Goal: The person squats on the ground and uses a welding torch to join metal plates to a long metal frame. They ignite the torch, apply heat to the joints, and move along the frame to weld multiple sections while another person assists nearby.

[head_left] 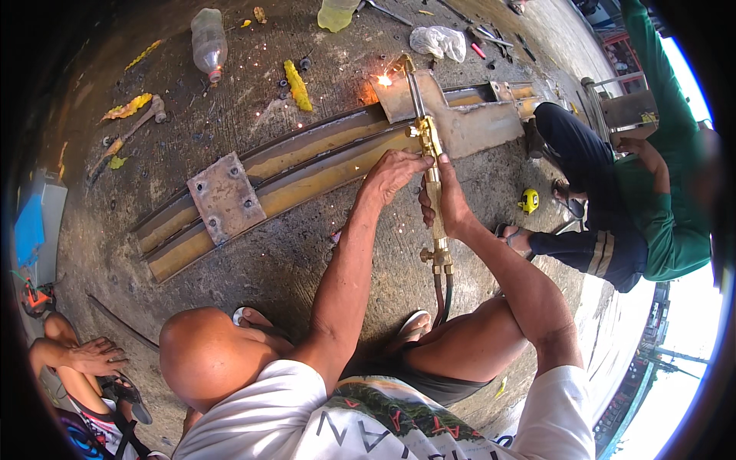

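Note:
My right hand point(446, 201) is wrapped round the handle of a brass cutting torch point(432, 142), its thumb lying along the body. At the torch's upper part, my left hand point(393, 175) holds on with its fingertips. The torch head points to the far side, and a bright glow with flying sparks shows at the edge of a flat steel plate point(410, 98). That plate lies against long rusty steel channels point(314, 180), beside another flat piece point(483, 129). A square plate with bolt holes point(225, 198) rests across the channels at the left. Two hoses point(448, 295) leave the torch's near end.
A clear bottle point(208, 42), a hammer point(126, 138) and a plastic bag point(438, 43) lie on the concrete. A yellow tape measure point(529, 201) is at the right, near a person in a green top point(671, 192). Another person's hand point(96, 356) shows at lower left.

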`<state>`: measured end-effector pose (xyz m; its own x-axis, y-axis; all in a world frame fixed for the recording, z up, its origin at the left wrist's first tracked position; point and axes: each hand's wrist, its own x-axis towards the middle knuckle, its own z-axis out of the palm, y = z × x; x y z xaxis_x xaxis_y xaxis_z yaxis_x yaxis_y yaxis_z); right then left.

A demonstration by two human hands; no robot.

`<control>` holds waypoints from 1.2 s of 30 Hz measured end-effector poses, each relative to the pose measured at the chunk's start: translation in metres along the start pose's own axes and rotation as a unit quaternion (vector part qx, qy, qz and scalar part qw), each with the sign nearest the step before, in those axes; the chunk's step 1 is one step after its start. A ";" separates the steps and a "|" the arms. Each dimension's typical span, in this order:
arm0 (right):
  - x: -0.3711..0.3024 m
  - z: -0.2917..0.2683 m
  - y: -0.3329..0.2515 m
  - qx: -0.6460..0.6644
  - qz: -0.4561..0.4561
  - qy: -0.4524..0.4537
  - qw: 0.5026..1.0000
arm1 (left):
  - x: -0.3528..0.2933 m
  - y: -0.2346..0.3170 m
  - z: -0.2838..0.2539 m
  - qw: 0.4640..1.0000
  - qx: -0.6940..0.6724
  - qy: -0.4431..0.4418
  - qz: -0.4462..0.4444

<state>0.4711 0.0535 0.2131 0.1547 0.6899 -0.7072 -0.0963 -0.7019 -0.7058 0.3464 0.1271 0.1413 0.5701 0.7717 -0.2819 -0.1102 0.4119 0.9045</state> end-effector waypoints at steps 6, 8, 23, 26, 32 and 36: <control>0.000 0.002 -0.002 -0.002 0.002 -0.002 1.000 | 0.003 -0.004 -0.003 1.000 0.005 0.001 0.009; 0.000 0.002 -0.002 0.000 0.003 -0.002 1.000 | 0.002 -0.003 -0.003 1.000 0.003 0.001 0.004; 0.000 0.003 -0.001 -0.011 -0.004 0.004 1.000 | -0.003 0.004 -0.002 1.000 -0.008 -0.009 0.012; 0.001 0.004 -0.001 -0.005 -0.009 -0.002 1.000 | 0.000 0.003 -0.003 1.000 0.011 0.000 0.001; 0.000 0.005 -0.001 -0.012 -0.004 0.012 1.000 | 0.000 0.000 -0.001 1.000 0.012 0.001 0.003; 0.000 0.006 -0.001 -0.019 -0.008 0.011 1.000 | 0.001 -0.001 -0.002 1.000 0.016 0.009 0.003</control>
<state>0.4651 0.0559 0.2137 0.1772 0.6980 -0.6939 -0.0555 -0.6968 -0.7151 0.3457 0.1288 0.1397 0.5551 0.7824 -0.2825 -0.0865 0.3920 0.9159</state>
